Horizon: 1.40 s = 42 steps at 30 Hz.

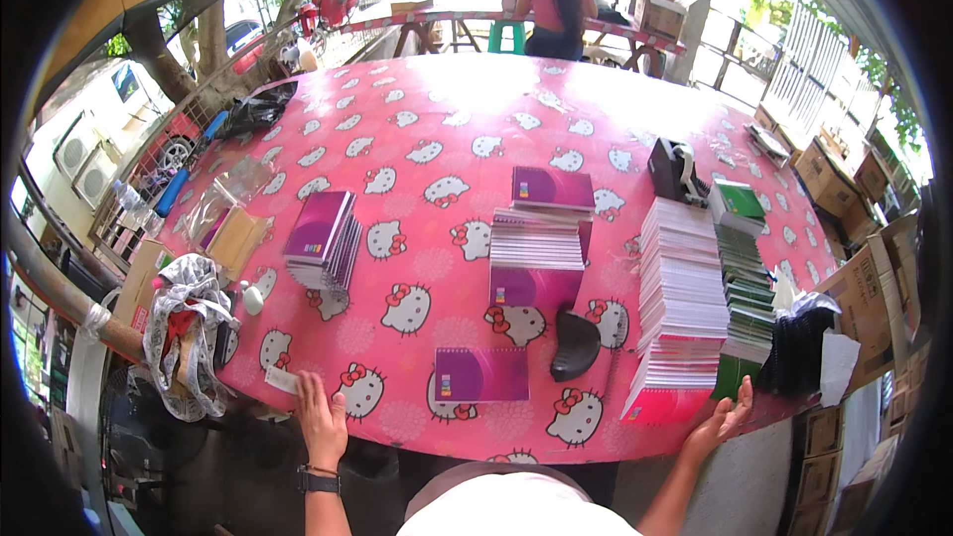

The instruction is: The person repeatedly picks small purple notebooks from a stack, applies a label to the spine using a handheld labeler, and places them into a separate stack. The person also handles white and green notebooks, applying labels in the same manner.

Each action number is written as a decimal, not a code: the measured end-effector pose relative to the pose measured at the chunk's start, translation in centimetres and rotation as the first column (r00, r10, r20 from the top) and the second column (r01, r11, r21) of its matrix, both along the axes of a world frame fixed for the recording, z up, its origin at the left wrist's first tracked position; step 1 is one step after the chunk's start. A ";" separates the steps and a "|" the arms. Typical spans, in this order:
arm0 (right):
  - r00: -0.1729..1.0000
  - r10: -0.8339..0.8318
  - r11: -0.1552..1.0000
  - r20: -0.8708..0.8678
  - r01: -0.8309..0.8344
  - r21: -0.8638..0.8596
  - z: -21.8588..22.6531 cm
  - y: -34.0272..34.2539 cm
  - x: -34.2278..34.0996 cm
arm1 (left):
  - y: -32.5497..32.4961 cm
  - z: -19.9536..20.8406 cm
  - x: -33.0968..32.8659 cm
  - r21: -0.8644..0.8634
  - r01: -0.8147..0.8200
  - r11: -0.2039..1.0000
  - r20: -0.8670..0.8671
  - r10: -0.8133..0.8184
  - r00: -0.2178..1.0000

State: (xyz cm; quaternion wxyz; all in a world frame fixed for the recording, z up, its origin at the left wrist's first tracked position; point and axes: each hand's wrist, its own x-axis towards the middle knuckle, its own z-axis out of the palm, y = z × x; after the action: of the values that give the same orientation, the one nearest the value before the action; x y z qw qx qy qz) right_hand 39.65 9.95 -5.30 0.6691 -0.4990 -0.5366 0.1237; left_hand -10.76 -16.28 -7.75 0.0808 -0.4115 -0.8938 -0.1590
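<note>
My left hand (pixel 322 419) lies flat at the table's near edge, fingers stretched out. Its fingertips are beside a small white slip (pixel 281 379); I cannot tell whether they touch it. My right hand (pixel 719 423) is open, palm turned up, by the near end of a row of green notebooks (pixel 747 283). Left of that row runs a long row of spiral notebooks with a pink cover (pixel 667 404) at its near end. One purple spiral notebook (pixel 482 374) lies flat between my hands. Farther off are a purple notebook pile (pixel 536 256) and another purple pile (pixel 323 238).
A black curved object (pixel 575 344) lies beside the pink row. A black tape dispenser (pixel 679 173) stands behind it. Patterned cloth (pixel 189 328) hangs at the left edge. Cardboard boxes (pixel 856 288) stack along the right. A person (pixel 556 2) sits at a far table.
</note>
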 end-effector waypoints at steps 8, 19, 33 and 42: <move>0.995 0.098 0.989 -0.025 -0.095 0.110 7.7 2.3 -5.1 | 10.1 8.7 6.8 0.599 0.093 0.795 0.346 -0.363 0.865; 0.288 0.791 0.564 0.540 -0.685 -0.461 13.1 4.3 -21.7 | 16.2 6.7 8.9 0.093 0.578 0.810 0.247 -0.582 0.775; 0.177 0.879 0.437 0.443 -0.671 -0.599 7.2 -0.1 -24.2 | 15.3 9.8 9.6 0.216 0.626 0.750 0.172 -0.660 0.731; 0.427 0.776 0.317 -0.464 -0.900 -0.299 4.5 -3.2 -23.6 | 15.4 4.3 10.7 0.805 -0.103 0.584 0.593 -0.786 0.175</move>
State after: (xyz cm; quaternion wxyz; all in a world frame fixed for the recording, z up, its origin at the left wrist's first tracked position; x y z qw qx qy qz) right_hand 16.09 6.73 -0.76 0.4045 -0.2818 -0.5798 0.6487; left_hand -0.07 -0.88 -3.49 -0.3581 -0.3793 -0.4784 -0.7064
